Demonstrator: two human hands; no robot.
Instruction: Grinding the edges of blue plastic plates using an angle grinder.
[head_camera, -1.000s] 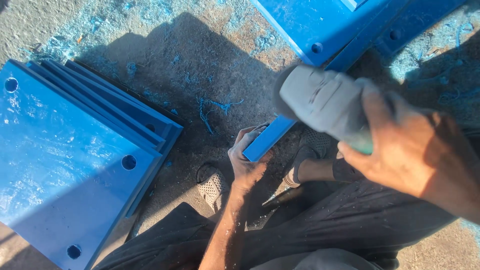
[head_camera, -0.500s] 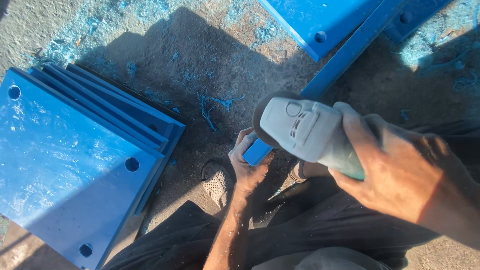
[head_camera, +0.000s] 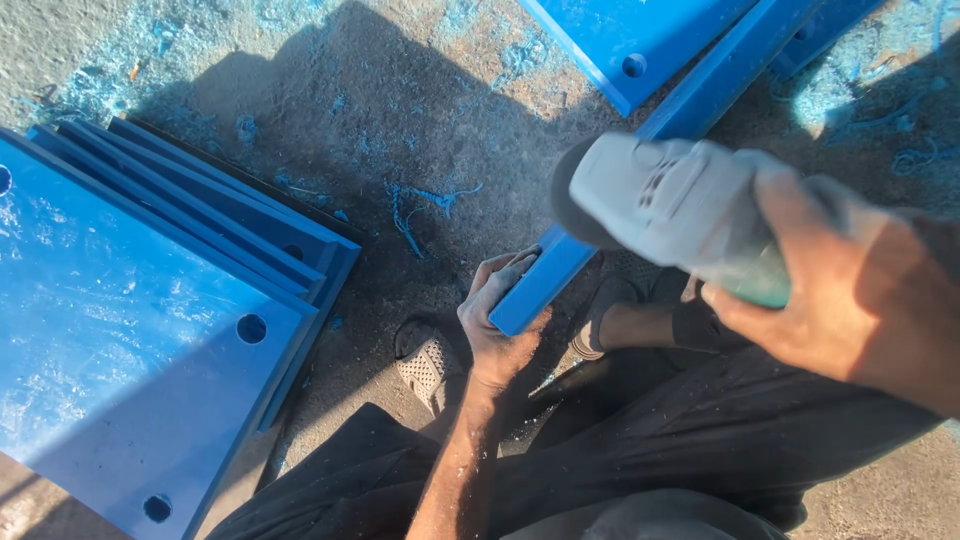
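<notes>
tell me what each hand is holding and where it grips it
The left hand grips the near end of a long blue bar. The right hand holds a grey angle grinder by its rear body.

My left hand (head_camera: 497, 322) and right hand (head_camera: 850, 290) are both bare, with no gloves, rings or watch. My left forearm (head_camera: 452, 470) is bare too, lightly dusted with fine pale grit and small specks. I wear loose dark trousers (head_camera: 700, 440), creased and dusty at the knees. On my feet are worn slip-on shoes: the left shoe (head_camera: 428, 362) has a pale woven mesh top with a dark rim, and the right shoe (head_camera: 612, 300) is mostly in shadow.
</notes>
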